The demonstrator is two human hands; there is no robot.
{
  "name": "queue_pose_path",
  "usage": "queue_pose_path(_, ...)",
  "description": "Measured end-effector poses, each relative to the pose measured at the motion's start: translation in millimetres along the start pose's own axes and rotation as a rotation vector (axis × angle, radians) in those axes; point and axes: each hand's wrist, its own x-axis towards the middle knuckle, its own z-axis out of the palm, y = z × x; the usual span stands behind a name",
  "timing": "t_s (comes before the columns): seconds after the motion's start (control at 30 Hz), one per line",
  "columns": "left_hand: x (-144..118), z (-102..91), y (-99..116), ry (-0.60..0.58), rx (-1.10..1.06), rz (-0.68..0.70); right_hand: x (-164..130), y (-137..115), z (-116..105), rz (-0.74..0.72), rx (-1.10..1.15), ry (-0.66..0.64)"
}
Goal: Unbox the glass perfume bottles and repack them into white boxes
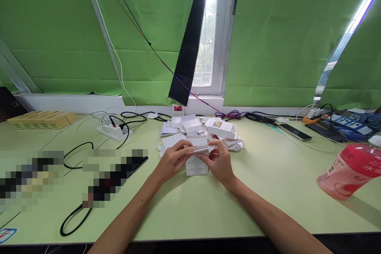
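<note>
Both your left hand (172, 160) and right hand (218, 161) pinch a half-folded white carton (197, 158), its flaps unclosed, while many flat cartons (208, 129) wait just behind it.

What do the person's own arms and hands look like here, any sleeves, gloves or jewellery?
Both arms are bare up to the picture's lower edge: no sleeves show. The left hand and the right hand wear no gloves, and no rings, watch or wristband can be seen. The forearms look slim, with no markings that can be made out.
</note>
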Motion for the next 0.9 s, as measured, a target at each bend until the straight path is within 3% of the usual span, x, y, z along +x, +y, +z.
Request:
queue_pose_path(0.4, 1.8, -1.2, 2.5, -0.015, -0.125, -0.079, 0.6, -1.5, -0.4, -0.013, -0.006, -0.019)
queue_pose_path(0.9, 11.0, -12.4, 9.9, -0.14, -0.235, -0.263, 1.8, -3.2, -1.0, -0.049, 0.0, -0.046)
